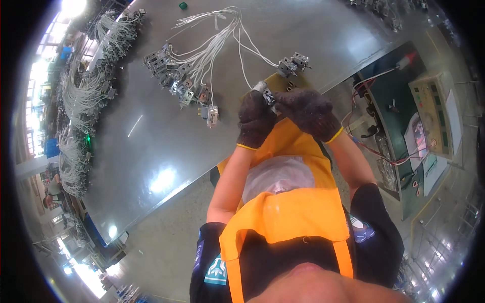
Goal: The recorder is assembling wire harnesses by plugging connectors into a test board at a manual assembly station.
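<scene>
A small silvery metal part (269, 96) with a white wire sits between my hands at the table's near edge. My left hand (256, 117), in a dark glove with a yellow cuff, pinches it near the wire end. My right hand (309, 112), gloved the same way, closes at its right side; the fingertips are partly hidden. Just beyond my hands, a few similar metal parts (293, 64) rest by a yellowish block (277, 83). To the left lies a cluster of wired metal parts (174, 76), their white wires (214, 45) gathered in a bundle.
Along the far left of the metal table (146, 131) runs a long heap of wired parts (76, 106). A small green object (183, 6) lies at the far edge. On the right, a side bench holds a beige instrument box (432, 116), cables, papers and scissors (416, 186).
</scene>
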The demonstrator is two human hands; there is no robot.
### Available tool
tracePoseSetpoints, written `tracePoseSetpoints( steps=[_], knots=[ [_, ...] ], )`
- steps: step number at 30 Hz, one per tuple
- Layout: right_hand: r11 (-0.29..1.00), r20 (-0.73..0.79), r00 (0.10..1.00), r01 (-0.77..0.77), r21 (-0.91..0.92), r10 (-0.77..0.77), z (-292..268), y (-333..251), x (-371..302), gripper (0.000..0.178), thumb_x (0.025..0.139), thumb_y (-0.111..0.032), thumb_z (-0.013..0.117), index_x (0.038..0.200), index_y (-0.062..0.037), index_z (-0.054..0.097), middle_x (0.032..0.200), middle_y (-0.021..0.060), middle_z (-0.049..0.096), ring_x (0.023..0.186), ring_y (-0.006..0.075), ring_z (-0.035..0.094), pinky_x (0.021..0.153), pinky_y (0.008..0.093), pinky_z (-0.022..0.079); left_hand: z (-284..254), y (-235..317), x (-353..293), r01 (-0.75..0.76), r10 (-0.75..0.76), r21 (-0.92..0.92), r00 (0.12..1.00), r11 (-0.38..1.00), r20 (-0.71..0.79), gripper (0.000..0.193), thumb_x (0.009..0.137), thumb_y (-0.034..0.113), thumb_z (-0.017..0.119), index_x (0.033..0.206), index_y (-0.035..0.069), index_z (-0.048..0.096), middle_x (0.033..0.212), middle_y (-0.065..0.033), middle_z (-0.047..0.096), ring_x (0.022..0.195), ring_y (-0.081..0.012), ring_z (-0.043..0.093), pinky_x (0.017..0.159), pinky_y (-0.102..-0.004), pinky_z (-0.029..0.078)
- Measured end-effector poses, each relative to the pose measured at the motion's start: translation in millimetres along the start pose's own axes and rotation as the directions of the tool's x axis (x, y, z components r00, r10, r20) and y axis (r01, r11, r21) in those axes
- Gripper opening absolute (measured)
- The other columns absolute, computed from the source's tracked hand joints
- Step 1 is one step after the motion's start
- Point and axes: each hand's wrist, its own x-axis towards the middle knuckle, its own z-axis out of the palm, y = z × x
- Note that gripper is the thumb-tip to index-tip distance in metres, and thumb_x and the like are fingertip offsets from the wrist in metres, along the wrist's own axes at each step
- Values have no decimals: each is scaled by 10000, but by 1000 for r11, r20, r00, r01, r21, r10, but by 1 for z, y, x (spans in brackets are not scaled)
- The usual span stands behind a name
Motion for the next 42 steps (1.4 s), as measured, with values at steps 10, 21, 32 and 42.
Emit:
tracePoseSetpoints(
  steps=[10,21,32,42],
  knots=[
    [945,172,985,65,-322,-9,1,-10,17,144,799,-170,589,787,-70,692,749,176,679,744,345,687,643,464,550,-4,4,4,-2,3,-22,1000,1000,27,496,758,210,746,1179,26,557,936,-209,632,867,-403,615,748,-469,490],
    [928,55,997,74,-366,-58,12,-4,11,104,824,-150,591,910,-113,640,817,131,647,789,330,638,720,444,521,-11,18,9,202,-207,43,956,978,210,543,777,223,718,1237,4,529,1120,-243,597,1037,-415,587,875,-440,490],
    [613,355,935,-272,742,-14,94,-9,-12,519,852,-191,715,1345,-139,561,1143,147,677,1048,181,644,935,336,489,-131,-56,-26,-143,39,384,963,912,266,619,764,121,756,1322,69,493,1376,-174,480,1275,-348,471,1036,-453,418],
    [970,-382,891,221,-103,-244,50,94,20,417,855,-139,711,1248,-33,622,1174,141,658,1003,192,641,933,308,485,-53,-3,-25,121,-113,-122,991,985,72,484,843,66,699,1281,42,494,1144,-81,585,1046,-198,579,916,-324,475]
  ],
)
